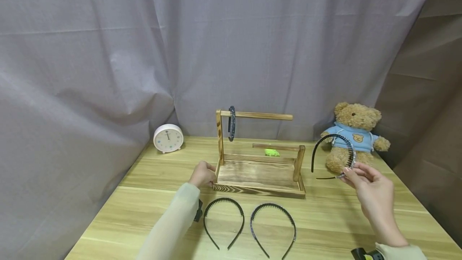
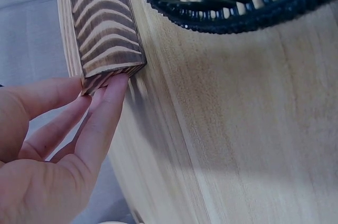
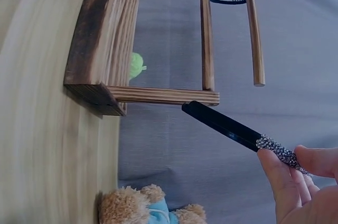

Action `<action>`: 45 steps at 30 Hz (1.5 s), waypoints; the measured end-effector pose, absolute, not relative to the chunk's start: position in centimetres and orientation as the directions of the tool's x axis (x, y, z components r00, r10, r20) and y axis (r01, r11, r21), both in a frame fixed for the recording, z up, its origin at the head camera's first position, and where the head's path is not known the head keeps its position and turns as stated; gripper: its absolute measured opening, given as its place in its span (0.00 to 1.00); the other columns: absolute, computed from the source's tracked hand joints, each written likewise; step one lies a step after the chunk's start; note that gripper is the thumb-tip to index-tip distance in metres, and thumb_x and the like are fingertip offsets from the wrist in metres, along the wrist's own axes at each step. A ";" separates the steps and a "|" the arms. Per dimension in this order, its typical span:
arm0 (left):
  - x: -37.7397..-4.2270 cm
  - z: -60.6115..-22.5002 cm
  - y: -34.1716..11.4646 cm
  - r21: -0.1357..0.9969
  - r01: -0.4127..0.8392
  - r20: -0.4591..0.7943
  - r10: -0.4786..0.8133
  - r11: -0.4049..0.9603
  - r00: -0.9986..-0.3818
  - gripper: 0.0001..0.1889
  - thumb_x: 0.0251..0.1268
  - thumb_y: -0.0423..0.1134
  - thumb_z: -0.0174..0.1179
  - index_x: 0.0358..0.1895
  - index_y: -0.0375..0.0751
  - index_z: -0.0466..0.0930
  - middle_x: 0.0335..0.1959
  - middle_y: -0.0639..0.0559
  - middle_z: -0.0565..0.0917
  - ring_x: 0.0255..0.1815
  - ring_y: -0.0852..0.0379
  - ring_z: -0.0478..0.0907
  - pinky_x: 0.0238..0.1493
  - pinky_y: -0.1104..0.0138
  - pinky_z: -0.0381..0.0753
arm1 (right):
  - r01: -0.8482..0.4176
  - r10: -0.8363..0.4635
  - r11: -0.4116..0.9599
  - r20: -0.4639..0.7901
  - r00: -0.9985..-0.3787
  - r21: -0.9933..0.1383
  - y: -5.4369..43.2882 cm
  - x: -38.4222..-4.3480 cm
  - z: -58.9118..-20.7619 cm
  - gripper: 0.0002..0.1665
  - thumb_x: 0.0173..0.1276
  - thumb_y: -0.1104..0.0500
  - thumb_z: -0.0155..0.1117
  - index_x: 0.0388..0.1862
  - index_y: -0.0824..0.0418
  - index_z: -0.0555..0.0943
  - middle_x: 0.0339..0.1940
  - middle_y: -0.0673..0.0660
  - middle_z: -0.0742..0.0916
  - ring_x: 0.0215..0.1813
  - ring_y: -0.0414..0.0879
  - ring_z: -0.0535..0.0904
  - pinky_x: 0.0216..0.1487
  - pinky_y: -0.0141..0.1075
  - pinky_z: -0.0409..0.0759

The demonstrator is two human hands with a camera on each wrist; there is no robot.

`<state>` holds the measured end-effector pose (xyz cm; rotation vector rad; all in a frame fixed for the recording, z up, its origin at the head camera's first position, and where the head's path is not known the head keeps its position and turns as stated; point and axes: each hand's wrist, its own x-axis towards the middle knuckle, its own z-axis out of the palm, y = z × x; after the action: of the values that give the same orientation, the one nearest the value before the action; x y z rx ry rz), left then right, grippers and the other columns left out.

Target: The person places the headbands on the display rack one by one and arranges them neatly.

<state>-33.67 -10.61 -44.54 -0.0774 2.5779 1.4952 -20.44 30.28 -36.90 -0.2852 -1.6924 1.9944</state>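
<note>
My left hand (image 1: 203,175) grips the left end of a wooden display rack (image 1: 258,190), thumb and fingertips at the tray's corner in the left wrist view. Out to the right, my right hand (image 1: 375,187) pinches a black toothed headband (image 3: 222,126) by its rhinestone-covered part, raised above the table and apart from the rack. One dark glittery headband (image 1: 232,124) hangs near the post end of the rack's upper bar. Flat on the table before the rack lie a black headband (image 1: 224,199) and another with a sparkly edge (image 1: 294,228), both with their ends toward me.
A teddy bear (image 1: 357,117) in a blue top sits at the back right, behind the held headband. At the back left stands a white round clock (image 1: 168,138). A bright green fuzzy thing (image 1: 272,153) shows behind the rack's lower bar. Grey curtain (image 1: 231,51) closes off the back.
</note>
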 end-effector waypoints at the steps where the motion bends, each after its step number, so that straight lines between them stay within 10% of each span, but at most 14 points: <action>1: -33.7 -44.5 -10.6 0.858 -0.126 -0.165 0.035 0.499 -0.986 0.24 0.45 0.17 0.52 0.52 0.23 0.78 0.32 0.35 0.84 0.17 0.58 0.76 0.23 0.68 0.86 | -0.242 0.504 -0.082 0.169 -0.847 -0.967 30.2 -20.5 -36.8 0.15 0.60 0.69 0.69 0.44 0.59 0.79 0.28 0.47 0.86 0.29 0.36 0.86 0.34 0.27 0.86; 19: -33.7 -44.7 -10.9 0.865 -0.120 -0.157 0.036 0.487 -0.987 0.24 0.44 0.17 0.52 0.51 0.23 0.79 0.34 0.33 0.84 0.17 0.58 0.77 0.26 0.66 0.88 | -0.193 0.566 0.372 0.387 -0.728 -0.908 28.1 -22.2 -35.1 0.19 0.61 0.64 0.70 0.50 0.67 0.82 0.25 0.33 0.82 0.29 0.25 0.79 0.31 0.16 0.81; 45: -33.6 -44.8 -10.7 0.872 -0.106 -0.142 0.040 0.478 -0.989 0.24 0.45 0.17 0.52 0.51 0.22 0.79 0.33 0.33 0.84 0.16 0.59 0.75 0.24 0.65 0.87 | -0.445 0.595 -0.048 0.332 -0.732 -0.894 26.0 -25.4 -34.2 0.15 0.59 0.74 0.66 0.46 0.70 0.80 0.28 0.50 0.82 0.28 0.34 0.83 0.36 0.25 0.85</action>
<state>-33.59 -10.68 -44.79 -0.0578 2.5752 1.5344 -25.35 26.05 -34.16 -0.1647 -1.5152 1.8583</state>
